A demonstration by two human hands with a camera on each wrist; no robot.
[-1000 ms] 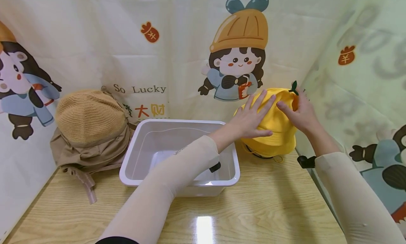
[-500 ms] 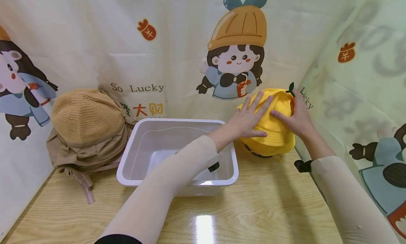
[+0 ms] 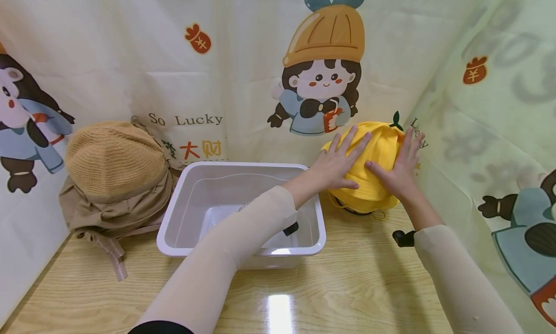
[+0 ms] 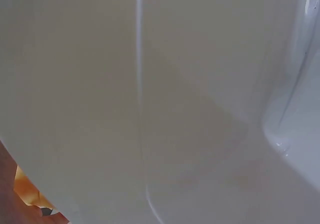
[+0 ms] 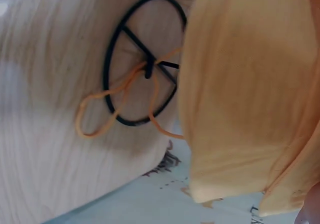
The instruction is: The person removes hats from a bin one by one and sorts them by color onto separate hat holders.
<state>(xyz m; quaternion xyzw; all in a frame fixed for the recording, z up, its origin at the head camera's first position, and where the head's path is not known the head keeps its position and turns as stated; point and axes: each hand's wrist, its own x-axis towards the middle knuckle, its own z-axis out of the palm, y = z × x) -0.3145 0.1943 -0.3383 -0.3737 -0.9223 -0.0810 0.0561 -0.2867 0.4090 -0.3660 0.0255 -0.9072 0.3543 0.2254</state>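
Note:
A yellow bucket hat with a green sprout on top sits at the back right of the table. My left hand rests on its left side, fingers spread and straight. On its right side lies my right hand, thumb across the front and fingers extended upward. Below the hat in the right wrist view, a black ring-shaped stand base shows on the table, with a yellow cord looped over it. The left wrist view is mostly filled by the tub wall.
A light grey plastic tub stands in the middle, under my left forearm. To its left is a tan knitted hat with brown cloth around its lower part. The wood table meets a printed curtain behind and at both sides.
My right hand has shifted left and down along the hat, away from the sprout, its fingers spreading. The left hand stays on the hat. The head view has turned slightly.

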